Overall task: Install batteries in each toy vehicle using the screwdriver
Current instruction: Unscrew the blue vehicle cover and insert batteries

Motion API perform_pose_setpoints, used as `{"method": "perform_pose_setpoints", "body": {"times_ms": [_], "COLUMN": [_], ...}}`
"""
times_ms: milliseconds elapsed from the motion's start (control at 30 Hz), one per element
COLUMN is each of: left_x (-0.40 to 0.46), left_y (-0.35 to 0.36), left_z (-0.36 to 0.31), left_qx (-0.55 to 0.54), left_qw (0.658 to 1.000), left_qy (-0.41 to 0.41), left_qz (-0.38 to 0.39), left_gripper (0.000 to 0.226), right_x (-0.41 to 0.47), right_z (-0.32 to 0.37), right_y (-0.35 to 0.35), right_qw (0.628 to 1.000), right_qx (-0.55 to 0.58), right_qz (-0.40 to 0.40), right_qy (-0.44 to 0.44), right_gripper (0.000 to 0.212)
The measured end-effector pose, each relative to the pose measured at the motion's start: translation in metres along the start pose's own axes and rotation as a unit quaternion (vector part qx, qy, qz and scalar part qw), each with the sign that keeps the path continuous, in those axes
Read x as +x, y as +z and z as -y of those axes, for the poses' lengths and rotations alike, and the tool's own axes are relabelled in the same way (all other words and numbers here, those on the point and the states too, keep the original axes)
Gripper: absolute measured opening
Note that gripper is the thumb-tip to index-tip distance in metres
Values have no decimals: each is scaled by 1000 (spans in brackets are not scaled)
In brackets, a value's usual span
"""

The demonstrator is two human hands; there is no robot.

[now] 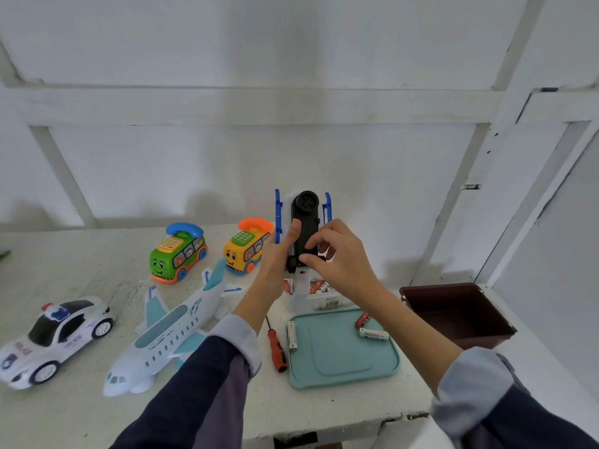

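The left hand (281, 254) grips a white toy vehicle with blue side rails and a black underside panel (304, 222), held upright above the far middle of the pale worktop (81, 270), underside toward the camera. The left thumb lies up along the black panel's left edge. The right hand (337, 254) has its fingers curled onto the lower part of the same black panel, thumb and forefinger pinching at it; what lies under the fingertips is hidden.

Below the hands, on the table, lies an orange-handled screwdriver (277, 346), just left of a teal plastic tray (343, 361). A white battery (292, 336) rests along the tray's left edge; a red battery (362, 319) and another white battery (373, 334) lie close together near its far right corner. Beyond the tray sits a clear packet of batteries (321, 294), partly hidden by the wrists.

To the left stand a green toy bus with a blue telephone handset (177, 254), a yellow toy bus with an orange handset (248, 251), a white and light-blue toy airplane (171, 332) and, farthest left, a white toy police car (55, 338). A dark brown square plastic bin (460, 312) stands right of the tray.
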State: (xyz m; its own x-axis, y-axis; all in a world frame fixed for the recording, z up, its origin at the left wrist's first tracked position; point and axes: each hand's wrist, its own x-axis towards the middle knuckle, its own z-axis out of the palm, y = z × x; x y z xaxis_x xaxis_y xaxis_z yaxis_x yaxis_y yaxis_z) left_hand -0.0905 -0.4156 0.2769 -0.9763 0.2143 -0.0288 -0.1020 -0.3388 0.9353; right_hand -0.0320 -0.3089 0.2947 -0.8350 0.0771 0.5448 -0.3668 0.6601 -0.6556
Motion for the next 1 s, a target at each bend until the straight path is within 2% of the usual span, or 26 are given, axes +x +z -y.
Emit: {"method": "perform_pose_setpoints", "body": {"times_ms": [100,167,300,533,733,833,933,1000], "left_x": [0,0,1,4,5,8,10,9], "left_y": [0,-1,-2,-2,-4,-8,-19,-29], "left_z": [0,0,1,2,-4,-20,-49,-67], "left_qx": [6,6,18,29,17,12,-4,-11], "left_qw": [1000,1000,999,999,1000,1000,998,996], "left_qy": [11,13,12,7,1,12,45,65], "left_qz": [13,21,31,24,-1,-18,-36,-54], "left_gripper": [40,42,41,33,34,47,22,9], "right_x": [2,4,5,6,8,11,9,8], "right_z": [2,2,2,4,1,4,8,11], "right_y": [1,1,-1,5,3,-4,-5,3], "right_qw": [999,998,997,997,998,999,996,996], "right_qx": [20,19,8,6,26,23,12,-11], "right_qz": [4,20,46,13,15,-32,-84,-80], "right_qy": [40,55,65,75,62,11,-39,-32], "right_gripper": [14,15,12,11,7,11,13,13]}}
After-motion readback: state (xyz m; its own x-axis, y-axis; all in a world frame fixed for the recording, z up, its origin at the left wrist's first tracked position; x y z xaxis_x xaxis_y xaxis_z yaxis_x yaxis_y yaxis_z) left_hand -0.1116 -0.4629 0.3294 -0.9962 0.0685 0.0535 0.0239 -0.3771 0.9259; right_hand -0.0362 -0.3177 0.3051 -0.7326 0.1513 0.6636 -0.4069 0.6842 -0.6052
